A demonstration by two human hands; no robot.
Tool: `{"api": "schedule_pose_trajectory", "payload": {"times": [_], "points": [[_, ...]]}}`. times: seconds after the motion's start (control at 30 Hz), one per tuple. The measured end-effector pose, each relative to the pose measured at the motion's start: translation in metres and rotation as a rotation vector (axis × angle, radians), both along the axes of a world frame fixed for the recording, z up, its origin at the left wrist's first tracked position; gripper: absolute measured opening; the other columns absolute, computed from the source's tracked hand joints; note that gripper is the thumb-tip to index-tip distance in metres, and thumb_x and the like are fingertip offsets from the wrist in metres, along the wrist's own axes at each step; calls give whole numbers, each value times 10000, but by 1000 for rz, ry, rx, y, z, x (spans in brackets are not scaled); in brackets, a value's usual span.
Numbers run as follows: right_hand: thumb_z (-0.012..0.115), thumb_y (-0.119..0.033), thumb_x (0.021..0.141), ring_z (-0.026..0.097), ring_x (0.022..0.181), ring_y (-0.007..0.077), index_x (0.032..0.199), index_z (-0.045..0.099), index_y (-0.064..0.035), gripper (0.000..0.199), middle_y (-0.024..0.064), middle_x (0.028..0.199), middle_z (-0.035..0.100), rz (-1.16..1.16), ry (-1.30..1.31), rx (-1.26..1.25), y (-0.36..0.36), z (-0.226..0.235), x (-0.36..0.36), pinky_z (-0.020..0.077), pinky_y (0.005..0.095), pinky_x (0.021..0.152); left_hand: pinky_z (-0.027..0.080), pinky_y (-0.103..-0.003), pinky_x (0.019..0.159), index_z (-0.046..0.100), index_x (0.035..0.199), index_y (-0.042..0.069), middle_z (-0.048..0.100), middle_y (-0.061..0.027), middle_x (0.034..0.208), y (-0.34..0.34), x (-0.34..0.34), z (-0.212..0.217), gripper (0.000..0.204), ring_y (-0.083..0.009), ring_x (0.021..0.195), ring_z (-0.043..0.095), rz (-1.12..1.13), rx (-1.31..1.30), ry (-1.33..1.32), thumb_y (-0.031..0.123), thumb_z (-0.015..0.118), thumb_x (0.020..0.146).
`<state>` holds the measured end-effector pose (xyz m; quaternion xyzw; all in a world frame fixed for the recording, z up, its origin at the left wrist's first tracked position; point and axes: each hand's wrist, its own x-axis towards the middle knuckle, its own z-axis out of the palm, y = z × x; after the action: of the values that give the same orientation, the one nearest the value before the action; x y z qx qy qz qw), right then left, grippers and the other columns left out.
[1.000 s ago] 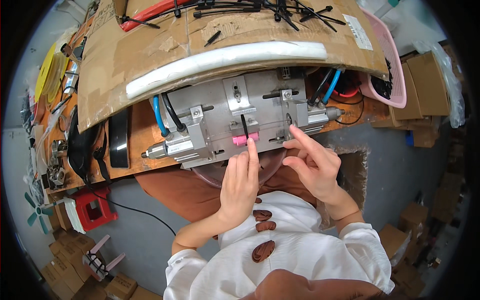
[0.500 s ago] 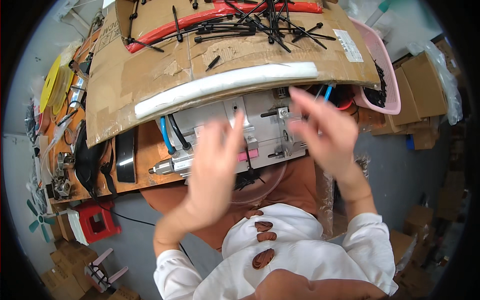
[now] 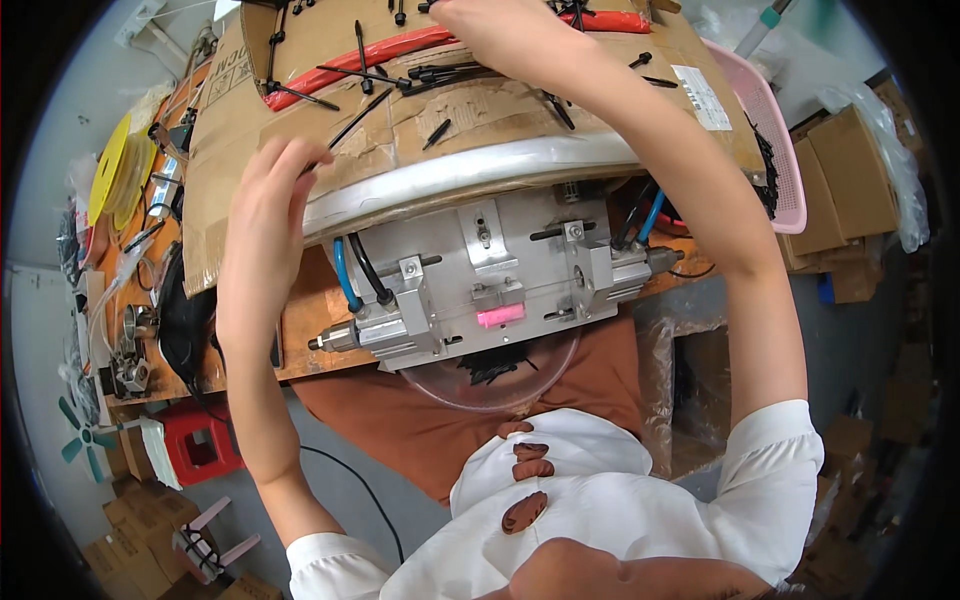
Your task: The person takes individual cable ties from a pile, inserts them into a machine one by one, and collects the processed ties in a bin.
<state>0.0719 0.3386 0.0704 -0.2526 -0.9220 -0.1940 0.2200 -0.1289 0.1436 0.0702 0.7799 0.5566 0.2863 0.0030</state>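
Observation:
My left hand (image 3: 268,190) is over the left front of a cardboard sheet (image 3: 230,150), its fingertips pinched on one end of a thin black rod (image 3: 360,118). My right hand (image 3: 485,25) reaches across the cardboard to the picture's top edge, fingers bent together among loose black rods (image 3: 450,72) with knobbed ends. A dark bit shows at its fingertips, but the cut-off view hides what they grip. Below the cardboard sits a metal fixture (image 3: 520,240) with a cylinder on either side and a pink block (image 3: 500,316) at its front middle. Neither hand touches the fixture.
A white padded strip (image 3: 470,165) lines the cardboard's near edge; a red strip (image 3: 370,58) crosses its top. Below the fixture, a clear round bowl (image 3: 430,388) holds black pieces. A pink basket (image 3: 790,190) stands right. Blue and black hoses (image 3: 345,280) rise from the fixture.
Both hands have left the fixture for the cardboard, the left going up and left, the right up and far. The black rod at the pink block is gone from there.

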Motion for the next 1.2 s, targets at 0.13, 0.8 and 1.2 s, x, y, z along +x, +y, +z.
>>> {"api": "schedule_pose_trajectory", "payload": {"times": [0.13,0.8,1.2], "points": [[511,18,781,632,786,350,821,554,7,59,207,763,617,-5,269,-57,-31,19,18,507,416,701,457,-377,759,529,1280,31,577,-130,894,-59,35,-25,550,-286,833,546,213,41,-65,-136,552,757],[655,16,853,600,825,76,1040,659,33,188,35,912,663,-148,1192,-372,-143,6,178,481,196,749,433,-372,725,398,1360,-59,496,-112,898,-127,151,-121,709,-257,813,495,143,-136,-17,8,710,727],[651,-184,879,589,737,141,1049,663,-44,221,80,922,669,-182,364,-304,-24,24,170,477,258,702,459,-407,754,568,1012,18,551,-149,927,96,13,-19,199,-315,848,554,98,227,210,11,599,816]]}}
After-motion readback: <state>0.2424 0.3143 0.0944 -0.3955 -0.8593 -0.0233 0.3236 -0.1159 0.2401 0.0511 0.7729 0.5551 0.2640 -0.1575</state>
